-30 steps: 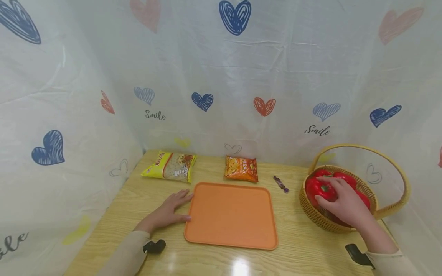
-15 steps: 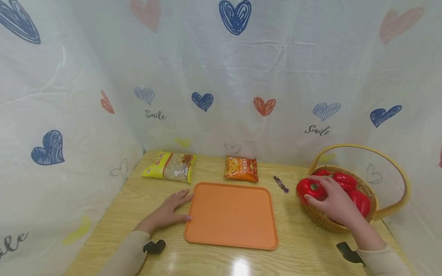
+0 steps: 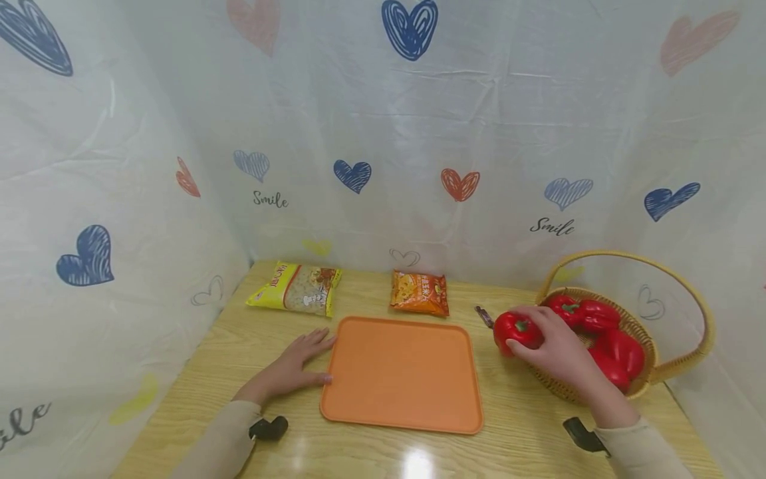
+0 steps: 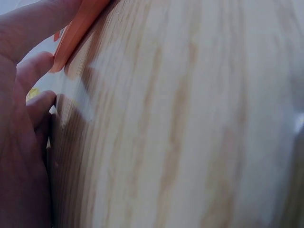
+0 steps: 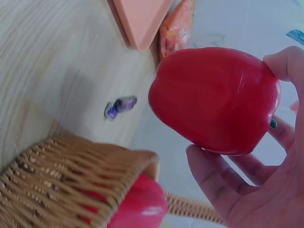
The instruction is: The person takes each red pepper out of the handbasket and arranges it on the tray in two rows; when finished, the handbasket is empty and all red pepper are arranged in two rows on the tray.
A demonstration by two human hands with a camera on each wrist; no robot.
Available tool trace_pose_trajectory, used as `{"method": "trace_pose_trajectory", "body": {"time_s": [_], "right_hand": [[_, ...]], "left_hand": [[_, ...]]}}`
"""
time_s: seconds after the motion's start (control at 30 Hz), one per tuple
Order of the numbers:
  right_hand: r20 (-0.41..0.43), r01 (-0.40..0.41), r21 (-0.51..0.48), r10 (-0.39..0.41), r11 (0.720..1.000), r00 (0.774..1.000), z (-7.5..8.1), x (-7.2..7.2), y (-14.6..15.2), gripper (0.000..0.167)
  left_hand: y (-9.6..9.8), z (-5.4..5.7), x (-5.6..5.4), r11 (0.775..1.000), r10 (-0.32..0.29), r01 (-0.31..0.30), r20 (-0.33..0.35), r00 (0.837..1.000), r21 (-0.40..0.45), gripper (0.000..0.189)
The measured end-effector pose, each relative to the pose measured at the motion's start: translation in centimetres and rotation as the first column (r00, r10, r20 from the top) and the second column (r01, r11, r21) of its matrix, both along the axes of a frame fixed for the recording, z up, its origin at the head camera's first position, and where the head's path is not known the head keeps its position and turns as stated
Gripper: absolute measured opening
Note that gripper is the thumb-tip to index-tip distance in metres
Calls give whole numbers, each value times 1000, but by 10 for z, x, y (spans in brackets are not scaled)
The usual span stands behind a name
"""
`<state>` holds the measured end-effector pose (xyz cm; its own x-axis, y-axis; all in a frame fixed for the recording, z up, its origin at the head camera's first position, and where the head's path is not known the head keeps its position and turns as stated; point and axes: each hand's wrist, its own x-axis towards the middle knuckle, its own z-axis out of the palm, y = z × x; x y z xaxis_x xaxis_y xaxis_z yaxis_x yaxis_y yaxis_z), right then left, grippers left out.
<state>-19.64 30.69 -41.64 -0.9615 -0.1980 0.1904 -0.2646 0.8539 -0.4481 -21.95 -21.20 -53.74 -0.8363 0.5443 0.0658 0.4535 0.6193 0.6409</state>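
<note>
My right hand grips a red bell pepper between thumb and fingers, in the air just left of the wicker basket. Seen from the right wrist, the bell pepper is clear of the basket, its green stem partly hidden by the hand. More red peppers lie in the basket. At the left edge of the orange tray, my left hand rests on the table with fingers spread, its thumb and fingertips touching the rim. The left wrist view shows fingers beside the tray edge.
A yellow food bag and an orange snack packet lie behind the tray. A small purple-wrapped candy lies between tray and basket, partly covered by the pepper in the head view. The basket's tall handle arches up. A heart-printed curtain encloses the table.
My right hand has lifted the bell pepper out of the basket and carried it left, over the near end of the candy. The left hand and tray have stayed put.
</note>
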Motion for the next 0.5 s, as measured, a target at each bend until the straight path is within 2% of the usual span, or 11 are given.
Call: {"method": "trace_pose_trajectory", "body": {"time_s": [0.17, 0.5], "right_hand": [[-21, -23, -10, 23, 1000, 1000, -6, -2, -9, 62], [-10, -44, -3, 44, 999, 999, -18, -8, -29, 61]], "left_hand": [[1, 2, 1, 1000, -2, 2, 2, 1000, 7, 84], [1, 2, 2, 1000, 3, -3, 5, 1000, -2, 83]]}}
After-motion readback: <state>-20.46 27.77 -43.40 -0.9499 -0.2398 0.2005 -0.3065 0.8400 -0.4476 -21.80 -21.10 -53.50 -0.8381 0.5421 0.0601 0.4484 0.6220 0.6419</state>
